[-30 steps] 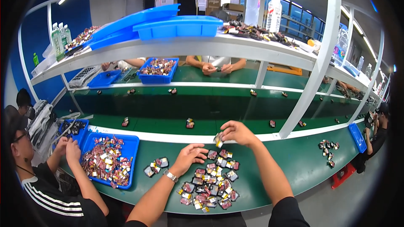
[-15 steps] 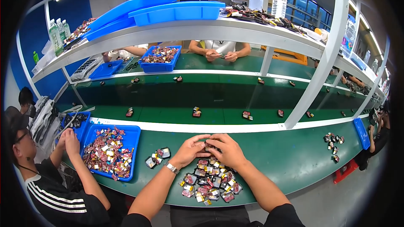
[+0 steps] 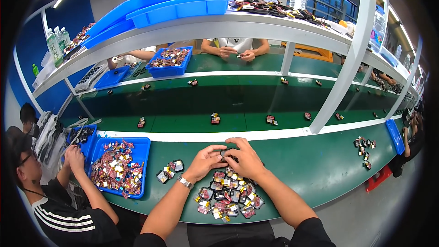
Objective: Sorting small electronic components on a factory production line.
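Both my hands come together just beyond a heap of small electronic assemblies, black casings with red boards and silver-and-yellow battery cells. My left hand, with a metal-band watch on its wrist, pinches a small dark casing between thumb and fingers. My right hand closes on the same casing from the other side, thumb and fingertips against it. The fingers cover most of it, so its inside cannot be made out. A smaller group of assemblies lies left of my left forearm.
A blue tray full of red boards stands at the left, beside a seated co-worker. Ahead, assemblies lie spaced along a green conveyor belt. A white shelf post rises at the right, near more assemblies.
My right hand's fingers have lifted and spread slightly over the casing, which stays between both hands. Assemblies on the near belt have shifted slightly right. The co-worker across has moved their hands.
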A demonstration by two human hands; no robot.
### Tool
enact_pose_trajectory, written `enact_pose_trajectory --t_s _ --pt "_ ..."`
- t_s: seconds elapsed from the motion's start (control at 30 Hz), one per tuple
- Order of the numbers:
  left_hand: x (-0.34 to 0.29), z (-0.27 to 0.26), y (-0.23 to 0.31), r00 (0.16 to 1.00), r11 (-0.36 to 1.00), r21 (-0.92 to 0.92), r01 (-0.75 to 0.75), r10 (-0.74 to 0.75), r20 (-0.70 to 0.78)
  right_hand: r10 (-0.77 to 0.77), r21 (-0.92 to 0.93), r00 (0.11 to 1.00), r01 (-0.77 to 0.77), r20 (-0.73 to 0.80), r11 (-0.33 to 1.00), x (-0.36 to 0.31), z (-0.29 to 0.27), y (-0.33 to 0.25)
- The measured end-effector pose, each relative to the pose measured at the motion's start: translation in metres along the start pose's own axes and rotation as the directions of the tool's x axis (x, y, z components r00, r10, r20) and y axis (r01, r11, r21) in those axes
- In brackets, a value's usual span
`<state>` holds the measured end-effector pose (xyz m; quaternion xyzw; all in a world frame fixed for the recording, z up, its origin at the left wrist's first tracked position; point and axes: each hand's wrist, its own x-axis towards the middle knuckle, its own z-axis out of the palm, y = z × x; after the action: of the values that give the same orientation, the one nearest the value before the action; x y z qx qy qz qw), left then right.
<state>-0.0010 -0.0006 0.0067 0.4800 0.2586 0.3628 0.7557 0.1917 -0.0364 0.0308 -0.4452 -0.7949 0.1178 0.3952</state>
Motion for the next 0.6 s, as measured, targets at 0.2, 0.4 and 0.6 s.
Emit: enact_pose_trajectory --t_s 0.2,0.4,0.6 --pt "0.0 -0.007 -0.008 0.999 1.0 0.01 -0.006 0.006 0.035 -0.001 0.084 0.999 -0.002 0.039 0.996 -0.003 0.005 0.003" --pt "0.001 -0.001 -0.003 0.999 1.0 -0.014 0.006 -0.006 0.033 0.059 0.096 0.998 -0.055 -0.032 0.994 -0.006 0.009 0.002" --pt "-0.001 -0.005 -0.006 1.0 1.0 -0.03 -0.004 0.005 0.025 0.016 0.068 0.997 -0.011 -0.073 0.998 -0.006 0.016 -0.002"
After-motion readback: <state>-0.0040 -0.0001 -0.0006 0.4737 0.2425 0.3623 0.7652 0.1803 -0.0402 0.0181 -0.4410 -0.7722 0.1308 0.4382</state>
